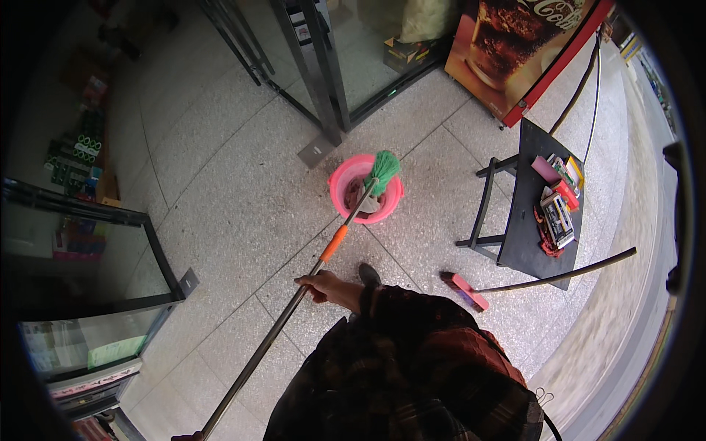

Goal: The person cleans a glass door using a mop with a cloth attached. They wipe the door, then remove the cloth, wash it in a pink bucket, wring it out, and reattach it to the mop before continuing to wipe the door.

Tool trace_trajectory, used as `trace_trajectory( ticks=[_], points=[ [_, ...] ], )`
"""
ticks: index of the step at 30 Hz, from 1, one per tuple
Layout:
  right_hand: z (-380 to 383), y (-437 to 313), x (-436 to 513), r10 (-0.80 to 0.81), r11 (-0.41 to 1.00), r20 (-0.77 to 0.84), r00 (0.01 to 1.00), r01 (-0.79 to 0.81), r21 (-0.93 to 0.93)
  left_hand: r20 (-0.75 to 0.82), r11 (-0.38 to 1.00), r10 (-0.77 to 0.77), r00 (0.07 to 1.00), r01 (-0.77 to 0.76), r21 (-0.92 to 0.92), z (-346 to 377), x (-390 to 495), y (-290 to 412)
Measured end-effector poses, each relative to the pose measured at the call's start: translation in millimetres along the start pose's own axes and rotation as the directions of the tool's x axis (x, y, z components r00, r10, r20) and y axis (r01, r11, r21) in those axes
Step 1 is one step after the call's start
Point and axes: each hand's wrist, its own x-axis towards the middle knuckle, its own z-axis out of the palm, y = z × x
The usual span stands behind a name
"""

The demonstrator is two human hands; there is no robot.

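Observation:
My right hand (pixel 321 285) is closed around the metal handle (pixel 265 339) of a mop, below its orange grip sleeve (pixel 334 243). Only a sliver of my left hand (pixel 188 437) shows at the bottom edge, gripping the lower end of the same pole. The mop's green strand head (pixel 384 168) lies over the far right rim of a pink plastic bucket (pixel 337 190). Crumpled pale and dark material (pixel 356 195), which I cannot identify, sits inside the bucket. A dark shoe (pixel 369 274) shows beyond my right forearm.
A black table (pixel 513 237) at right carries books and boxes (pixel 557 218). A pink-headed broom (pixel 466 291) leans by it. A red drinks cooler (pixel 496 60) stands behind. Glass doors (pixel 325 66) and a glass-panelled door (pixel 165 259) frame the shop entrance. A kerb and road lie at right.

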Motion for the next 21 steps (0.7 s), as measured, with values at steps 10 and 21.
trace_trajectory(
  ticks=[10, 21],
  points=[
    [-40.3, -65.2, -77.5, -0.553, 0.806, -0.049, 0.832, 0.548, 0.223, -0.111, 0.944, 0.308, 0.945, -0.318, -0.090, 70.7, 97.2, -31.2],
    [-205.3, -43.5, -231.8, -0.644, 0.286, -0.639, 0.420, 0.907, 0.309, -0.194, 0.490, 0.834, 0.517, -0.532, 0.690, 127.8, 254.0, 110.8]
  ],
)
